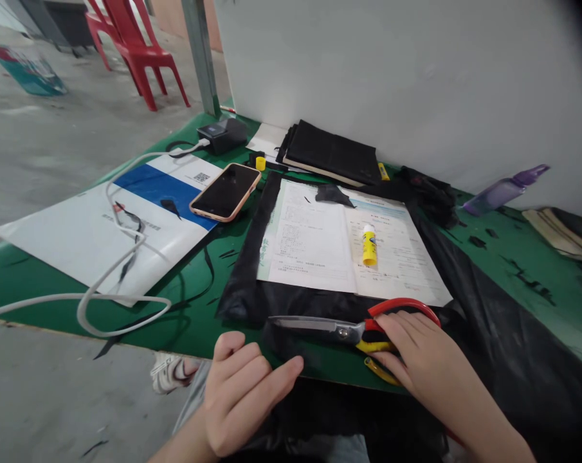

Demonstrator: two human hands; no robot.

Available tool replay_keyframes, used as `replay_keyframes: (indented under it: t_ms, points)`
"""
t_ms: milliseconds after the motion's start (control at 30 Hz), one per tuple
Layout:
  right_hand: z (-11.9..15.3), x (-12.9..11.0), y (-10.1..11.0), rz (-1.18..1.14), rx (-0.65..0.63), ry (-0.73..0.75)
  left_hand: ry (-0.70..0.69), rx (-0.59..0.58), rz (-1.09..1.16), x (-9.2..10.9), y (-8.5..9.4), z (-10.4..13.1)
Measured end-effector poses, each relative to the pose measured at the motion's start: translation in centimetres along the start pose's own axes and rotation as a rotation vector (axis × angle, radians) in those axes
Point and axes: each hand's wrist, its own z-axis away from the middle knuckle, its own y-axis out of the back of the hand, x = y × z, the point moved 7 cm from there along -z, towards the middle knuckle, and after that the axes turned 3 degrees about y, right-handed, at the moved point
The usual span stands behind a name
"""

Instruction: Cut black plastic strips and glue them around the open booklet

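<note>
My right hand (418, 350) is wrapped round the handles of large scissors (319, 326), one loop red and the other yellow. The blades point left and look closed, along the near edge of an open booklet (310, 244). Under the booklet is black sheet material (242, 296), which spreads to the right and over the table's front edge. A yellow glue stick (369, 247) lies on the right-hand page, and a black scrap (333, 195) at its top. My left hand (245, 392) is at the front edge, most fingers curled and one stretched towards the blades; whatever it may hold is hidden.
On the green table (189, 321) are a phone (227, 191), a white and blue folder (127, 225), a white cable (95, 283), a black box (222, 135), black-covered books (332, 153) and a purple spray bottle (505, 190). A white panel (391, 77) stands behind.
</note>
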Motion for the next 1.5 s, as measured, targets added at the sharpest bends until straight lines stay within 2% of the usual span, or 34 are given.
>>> replay_keyframes:
  t_ms: [267, 867, 1000, 1133, 1300, 1500]
  points:
    - [0.8, 0.2, -0.2, -0.046, -0.034, -0.031, 0.004, -0.05, 0.007, 0.6, 0.4, -0.3]
    - [1.5, 1.0, 1.7, 0.019, 0.045, -0.121, 0.04, -0.079, -0.012, 0.3, 1.5, 0.2]
    - [1.7, 1.4, 1.9, 0.039, 0.017, -0.149, 0.011, -0.082, -0.014, 0.2, 1.5, 0.4]
    - [1.1, 1.2, 1.9, 0.037, -0.024, -0.136, 0.016, -0.065, 0.011, 0.2, 1.8, 0.6]
    - [-0.3, 0.6, 1.6, 0.005, -0.018, -0.122, 0.024, -0.092, -0.002, 0.4, 1.7, 0.7]
    - [-1.3, 0.2, 1.4, 0.041, 0.004, -0.102, 0.032, -0.069, -0.006, 0.3, 1.7, 0.3]
